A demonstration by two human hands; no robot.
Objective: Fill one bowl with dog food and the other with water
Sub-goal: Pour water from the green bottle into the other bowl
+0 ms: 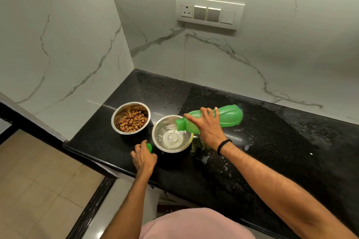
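Two steel bowls stand on the black counter (252, 151). The left bowl (130, 118) holds brown dog food kibble. The right bowl (172, 134) has water in it, and a thin stream falls into it from the mouth of a green bottle (229, 117). My right hand (207, 128) grips that bottle, which lies tipped nearly level over the bowl's right rim. My left hand (144, 158) rests on the counter just left of the water bowl, closed on the green bottle cap (149, 147).
Marble-look walls close the counter at the back and left, meeting in a corner behind the bowls. A switch panel (209, 12) is mounted on the back wall. Water spots mark the counter to the right. The counter's front edge runs near my left hand.
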